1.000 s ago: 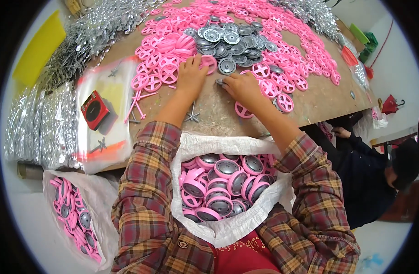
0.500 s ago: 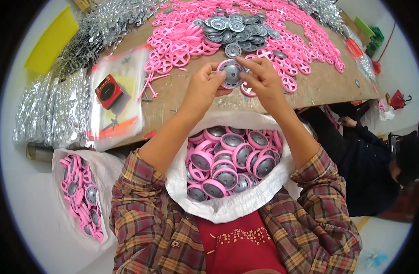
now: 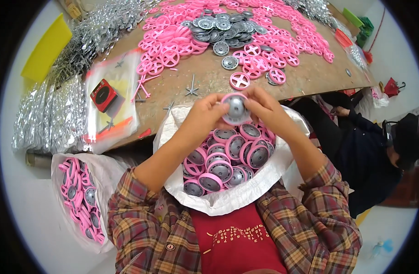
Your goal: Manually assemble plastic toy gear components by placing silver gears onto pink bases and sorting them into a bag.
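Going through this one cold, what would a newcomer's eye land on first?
Probably the wide spread of pink plastic spoked rings across the brown table, with round grey discs heaped amid it. Next, the grey-and-pink wheel held between the left hand and right hand, over an open white sack holding similar wheels.

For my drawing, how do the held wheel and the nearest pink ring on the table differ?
The wheel has a grey-covered middle; the pink ring has a cross-shaped middle with open gaps. The left hand and right hand hold the wheel; the pink ring lies on the table. Both are round with pink rims.
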